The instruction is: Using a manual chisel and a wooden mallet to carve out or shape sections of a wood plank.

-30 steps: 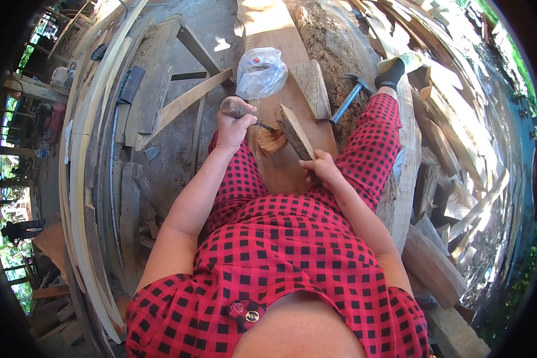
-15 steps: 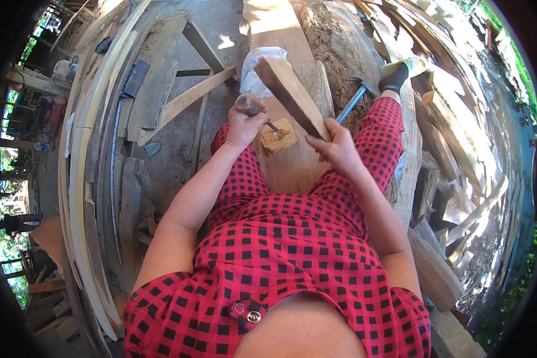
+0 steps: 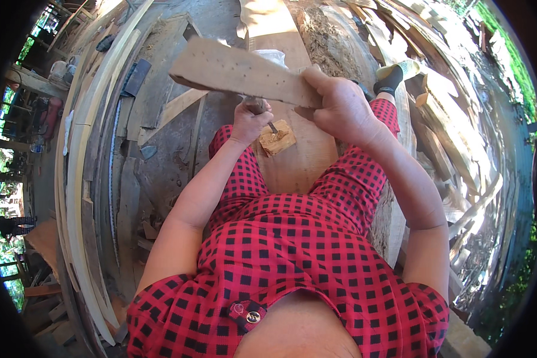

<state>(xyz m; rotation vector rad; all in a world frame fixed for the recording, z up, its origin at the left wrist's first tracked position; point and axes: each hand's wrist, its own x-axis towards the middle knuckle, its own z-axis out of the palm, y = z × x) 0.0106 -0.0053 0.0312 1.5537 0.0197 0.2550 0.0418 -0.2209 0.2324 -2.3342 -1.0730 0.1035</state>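
My left fingers (image 3: 262, 119): wrapped around the chisel (image 3: 255, 106), tip on the block (image 3: 278, 142).
My right fingers (image 3: 317, 79): squeezing a flat wood piece (image 3: 241, 70), held up.
Block: on the wood surface (image 3: 307, 161).

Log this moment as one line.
left hand: grips chisel, tip at wood block | right hand: holds wooden slat | wood block: on broad plank

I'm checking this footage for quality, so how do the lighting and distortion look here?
Head view: glare bleaches the far end of the plank and parts of the split wood at right; the fisheye bows the long strips at left and leaves black corners; the wooden block lies in softer shade.
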